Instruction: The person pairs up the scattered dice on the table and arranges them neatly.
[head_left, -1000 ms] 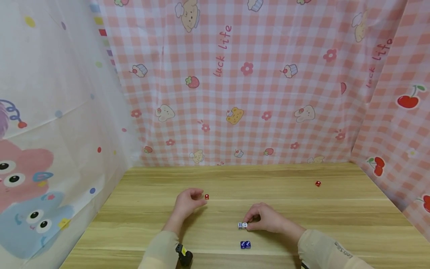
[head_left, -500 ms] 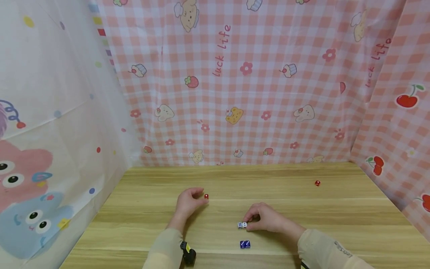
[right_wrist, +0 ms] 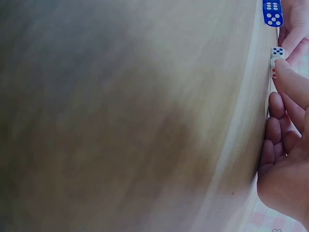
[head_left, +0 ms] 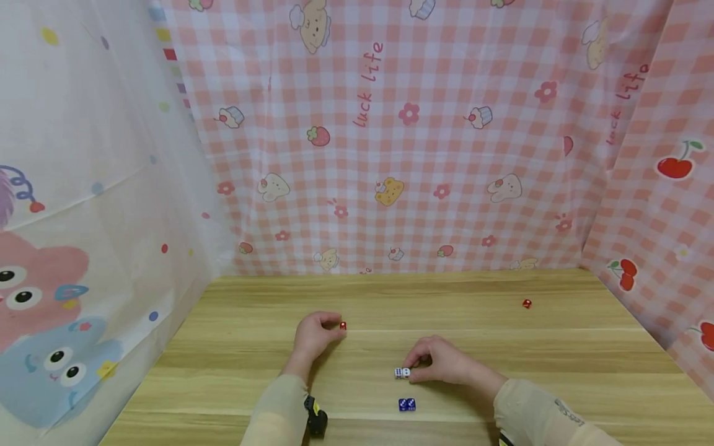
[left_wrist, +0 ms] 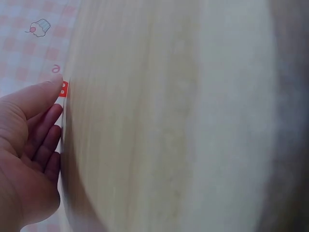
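My left hand pinches a small red die between thumb and index finger, left of the table's middle. In the left wrist view the thumb tip lies against that red die, and the other fingers are bent beneath it. Nearer and to the right, my right hand pinches a white die, which stands side by side with another white die. The right wrist view has the thumb covering part of the held white die.
Two blue dice sit together in front of the white pair. A second red die lies at the far right of the wooden table. Patterned cloths hang behind and at both sides.
My left hand has shifted slightly right, and its thumb and index finger have come in around the red die. My right hand and the other dice have stayed put.
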### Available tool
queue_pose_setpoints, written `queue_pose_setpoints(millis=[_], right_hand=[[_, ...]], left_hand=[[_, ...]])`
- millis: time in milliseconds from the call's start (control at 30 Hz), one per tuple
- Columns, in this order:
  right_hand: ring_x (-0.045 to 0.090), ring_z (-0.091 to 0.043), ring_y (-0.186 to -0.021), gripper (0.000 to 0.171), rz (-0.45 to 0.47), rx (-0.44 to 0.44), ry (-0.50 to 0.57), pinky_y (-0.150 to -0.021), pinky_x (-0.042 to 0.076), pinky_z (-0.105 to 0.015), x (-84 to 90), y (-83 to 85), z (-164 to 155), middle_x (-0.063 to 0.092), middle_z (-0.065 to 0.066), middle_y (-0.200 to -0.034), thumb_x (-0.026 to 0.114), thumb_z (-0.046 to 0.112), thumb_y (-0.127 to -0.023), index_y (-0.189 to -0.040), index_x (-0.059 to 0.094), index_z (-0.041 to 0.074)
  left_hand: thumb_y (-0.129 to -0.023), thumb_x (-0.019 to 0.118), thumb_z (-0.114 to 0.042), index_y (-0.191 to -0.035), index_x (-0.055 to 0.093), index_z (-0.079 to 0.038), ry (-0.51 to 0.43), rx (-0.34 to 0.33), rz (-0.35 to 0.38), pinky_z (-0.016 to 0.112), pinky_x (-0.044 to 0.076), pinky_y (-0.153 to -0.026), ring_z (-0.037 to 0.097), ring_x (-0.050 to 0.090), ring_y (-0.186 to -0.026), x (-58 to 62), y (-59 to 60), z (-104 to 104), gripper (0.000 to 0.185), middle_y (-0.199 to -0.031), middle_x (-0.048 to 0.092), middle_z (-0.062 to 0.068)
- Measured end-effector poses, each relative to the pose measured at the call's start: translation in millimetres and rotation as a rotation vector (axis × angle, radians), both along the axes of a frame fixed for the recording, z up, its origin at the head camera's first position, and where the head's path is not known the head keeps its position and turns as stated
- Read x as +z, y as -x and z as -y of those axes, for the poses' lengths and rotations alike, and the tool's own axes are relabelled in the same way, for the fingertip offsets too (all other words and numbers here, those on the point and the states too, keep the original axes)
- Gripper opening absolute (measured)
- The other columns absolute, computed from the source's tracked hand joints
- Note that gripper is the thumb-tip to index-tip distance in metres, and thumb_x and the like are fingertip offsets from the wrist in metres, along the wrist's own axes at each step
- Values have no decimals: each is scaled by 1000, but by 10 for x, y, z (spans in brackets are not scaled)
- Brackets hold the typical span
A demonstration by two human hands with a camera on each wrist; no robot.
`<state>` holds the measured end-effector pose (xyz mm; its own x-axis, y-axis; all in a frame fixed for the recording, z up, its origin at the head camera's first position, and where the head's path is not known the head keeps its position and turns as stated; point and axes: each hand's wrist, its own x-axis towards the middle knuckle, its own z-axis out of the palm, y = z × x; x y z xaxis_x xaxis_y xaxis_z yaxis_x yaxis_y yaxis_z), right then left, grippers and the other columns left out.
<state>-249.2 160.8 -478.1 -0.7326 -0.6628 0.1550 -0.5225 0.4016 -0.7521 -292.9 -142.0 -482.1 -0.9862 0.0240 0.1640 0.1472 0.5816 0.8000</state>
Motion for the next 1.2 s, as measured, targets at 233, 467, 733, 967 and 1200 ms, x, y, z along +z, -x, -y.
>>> queue_pose_setpoints(millis=[233, 467, 733, 967, 1200], right_hand=[[58, -9, -85, 14, -11, 1, -3, -76, 49, -26, 17, -1, 12, 66, 5, -90, 83, 15, -80, -92, 76, 9], [58, -11, -85, 15, 0, -14, -7, -77, 47, -26, 57, -9, 23, 66, 4, -89, 83, 15, -80, -92, 76, 9], [59, -12, -85, 14, 15, -11, 0, -76, 49, -27, 46, -14, 25, 66, 4, -89, 83, 13, -80, -91, 76, 9], [58, -11, -84, 13, 16, -17, 1, -76, 49, -26, 33, -19, 23, 66, 5, -89, 83, 13, -80, -91, 76, 9], [58, -11, -85, 12, 19, -21, 3, -76, 49, -26, 25, -19, 18, 66, 5, -90, 82, 12, -81, -91, 76, 9]], left_hand=[[-76, 84, -7, -99, 78, -5, 31, 20, -24, 45, 46, -95, 30, 64, -103, 21, 4, -8, 24, -103, 73, 8], [-77, 83, -7, -93, 78, -6, 57, 23, -42, 44, 48, -91, 28, 65, -97, 46, 14, -26, 16, -98, 73, 7], [-77, 83, -6, -88, 78, -7, 66, 27, -36, 44, 49, -89, 26, 65, -93, 16, 20, -37, 11, -95, 72, 5], [-78, 83, -9, -87, 79, -9, 111, -4, -49, 44, 49, -89, 26, 65, -94, 16, 11, -56, 10, -94, 71, 4], [-78, 83, -11, -87, 79, -10, 118, -17, -30, 43, 50, -86, 24, 64, -90, 49, -16, -100, 10, -91, 70, 3]])
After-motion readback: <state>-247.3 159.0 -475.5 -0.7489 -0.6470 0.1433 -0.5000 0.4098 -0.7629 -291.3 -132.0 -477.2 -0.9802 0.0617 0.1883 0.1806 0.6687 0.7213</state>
